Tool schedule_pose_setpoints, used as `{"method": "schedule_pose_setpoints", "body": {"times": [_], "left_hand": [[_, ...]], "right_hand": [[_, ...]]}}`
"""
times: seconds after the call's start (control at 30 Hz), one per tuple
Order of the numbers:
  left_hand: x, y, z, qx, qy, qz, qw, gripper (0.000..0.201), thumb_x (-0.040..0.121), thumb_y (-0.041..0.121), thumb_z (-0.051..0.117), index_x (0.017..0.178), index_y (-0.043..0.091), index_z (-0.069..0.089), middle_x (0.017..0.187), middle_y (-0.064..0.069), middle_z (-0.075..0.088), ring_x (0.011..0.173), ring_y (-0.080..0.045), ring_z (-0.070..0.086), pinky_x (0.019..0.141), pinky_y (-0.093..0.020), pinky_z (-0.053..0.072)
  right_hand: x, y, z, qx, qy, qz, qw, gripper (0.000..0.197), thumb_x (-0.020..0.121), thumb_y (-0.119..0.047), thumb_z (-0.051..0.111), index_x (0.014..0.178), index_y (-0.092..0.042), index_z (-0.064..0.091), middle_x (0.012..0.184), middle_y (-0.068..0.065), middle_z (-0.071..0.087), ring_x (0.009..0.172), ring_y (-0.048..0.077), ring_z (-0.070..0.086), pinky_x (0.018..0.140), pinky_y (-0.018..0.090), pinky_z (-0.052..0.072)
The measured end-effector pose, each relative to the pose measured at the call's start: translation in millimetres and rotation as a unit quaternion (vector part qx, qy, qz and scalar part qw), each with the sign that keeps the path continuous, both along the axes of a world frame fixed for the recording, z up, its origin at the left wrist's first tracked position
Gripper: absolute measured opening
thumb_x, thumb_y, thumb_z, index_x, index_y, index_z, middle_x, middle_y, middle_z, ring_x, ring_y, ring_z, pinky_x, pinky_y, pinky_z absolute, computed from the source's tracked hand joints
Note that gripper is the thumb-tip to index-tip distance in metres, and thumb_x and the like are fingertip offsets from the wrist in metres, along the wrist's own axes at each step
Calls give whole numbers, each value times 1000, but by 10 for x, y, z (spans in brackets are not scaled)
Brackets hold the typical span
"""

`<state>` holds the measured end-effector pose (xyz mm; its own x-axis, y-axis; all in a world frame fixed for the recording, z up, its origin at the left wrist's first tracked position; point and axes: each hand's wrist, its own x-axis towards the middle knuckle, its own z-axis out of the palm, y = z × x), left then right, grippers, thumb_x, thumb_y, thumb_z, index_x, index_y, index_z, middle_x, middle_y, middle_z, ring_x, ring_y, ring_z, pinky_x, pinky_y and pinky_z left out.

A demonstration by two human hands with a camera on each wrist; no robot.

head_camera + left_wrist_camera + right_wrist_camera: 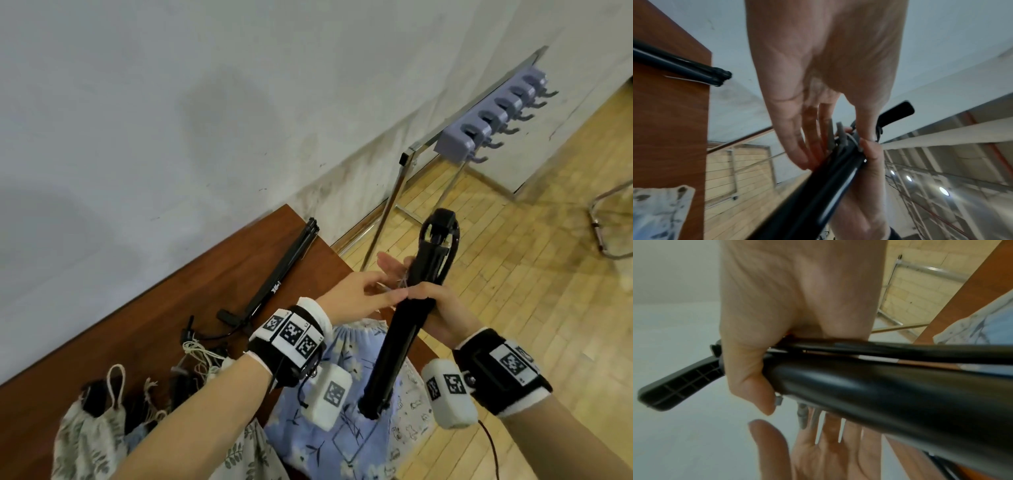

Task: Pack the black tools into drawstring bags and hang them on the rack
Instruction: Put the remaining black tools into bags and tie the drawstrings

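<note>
My right hand (442, 308) grips a long black pump-like tool (404, 339) around its upper part and holds it tilted, handle end up, over a blue flower-print drawstring bag (342, 442). The tool's lower end points at the bag. My left hand (363, 301) lies with straight fingers against the tool's side, near small grey parts. In the right wrist view the right hand (756, 361) wraps the barrel (879, 386) above the flat left palm (828, 451). A second black tool (274, 277) lies on the brown table (171, 291).
A metal rack with purple hooks (493, 113) stands on the wooden floor at the upper right. A leaf-print bag (89, 435) with something black inside and loose cords (198, 356) lie on the table at the left. A metal frame (603, 222) is at the far right.
</note>
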<state>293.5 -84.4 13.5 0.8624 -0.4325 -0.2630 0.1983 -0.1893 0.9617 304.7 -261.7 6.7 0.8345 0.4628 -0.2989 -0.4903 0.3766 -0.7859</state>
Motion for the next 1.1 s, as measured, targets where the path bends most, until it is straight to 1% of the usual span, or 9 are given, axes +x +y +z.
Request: {"method": "schedule_pose_setpoints", "body": {"times": [0.1,0.17,0.23,0.3,0.4,0.6,0.77,0.93,1.1], "left_hand": [[-102,73,136,20,-88,36,995,5,87,16,67,92,15,66,82,6,66,79,-9,64,81,-32,54],[-159,160,212,22,-113,70,991,6,88,15,65,90,10,68,88,0,70,83,-14,66,84,-32,53],[-202,248,283,-16,-103,95,990,10,91,14,60,92,10,69,89,0,72,83,-15,67,82,-30,53],[-240,318,369,-51,-105,126,985,12,93,13,57,97,15,68,80,5,69,75,-14,66,75,-27,54],[-298,377,490,-64,-123,169,976,15,95,11,55,104,9,67,78,0,67,68,-10,64,69,-21,53],[-431,380,649,-115,-84,182,973,14,97,7,50,92,-1,61,69,-1,62,61,-14,59,62,-24,53],[-568,284,666,-187,-41,212,958,16,97,8,47,113,12,47,71,-13,60,64,-27,56,59,-29,51],[-607,239,709,-135,-66,211,966,11,97,4,43,101,3,53,78,-12,63,64,-22,62,65,-35,51],[-591,231,653,-60,-99,238,964,5,89,3,60,90,3,65,84,-13,69,72,-20,66,74,-36,58]], "right_hand": [[-125,106,199,11,-23,-3,1000,48,63,-1,68,107,-15,57,122,6,65,110,22,63,83,39,57],[-200,138,312,-1,-51,-6,999,53,62,3,67,110,-15,58,101,4,70,89,19,69,70,32,57],[-241,157,384,-19,-82,12,996,57,65,6,66,117,-14,53,106,3,70,96,21,69,77,32,57],[-273,176,409,-46,-105,39,993,64,59,-3,81,116,-20,58,117,5,65,109,27,61,89,39,52],[-352,196,438,-119,-117,34,985,64,47,-15,89,104,-34,67,105,7,58,102,27,57,94,45,50],[-485,225,547,-50,-108,26,993,52,59,-11,78,109,-19,63,97,7,57,95,24,56,89,44,45],[-588,308,661,38,-101,36,994,34,69,-12,71,100,-14,59,92,7,55,84,21,56,82,40,49],[-630,358,738,49,-119,43,991,55,67,-32,84,110,-9,60,101,11,59,78,18,54,73,32,52],[-655,380,775,12,-123,39,992,43,71,-19,72,110,-7,58,98,9,60,74,18,54,67,30,51]]}}
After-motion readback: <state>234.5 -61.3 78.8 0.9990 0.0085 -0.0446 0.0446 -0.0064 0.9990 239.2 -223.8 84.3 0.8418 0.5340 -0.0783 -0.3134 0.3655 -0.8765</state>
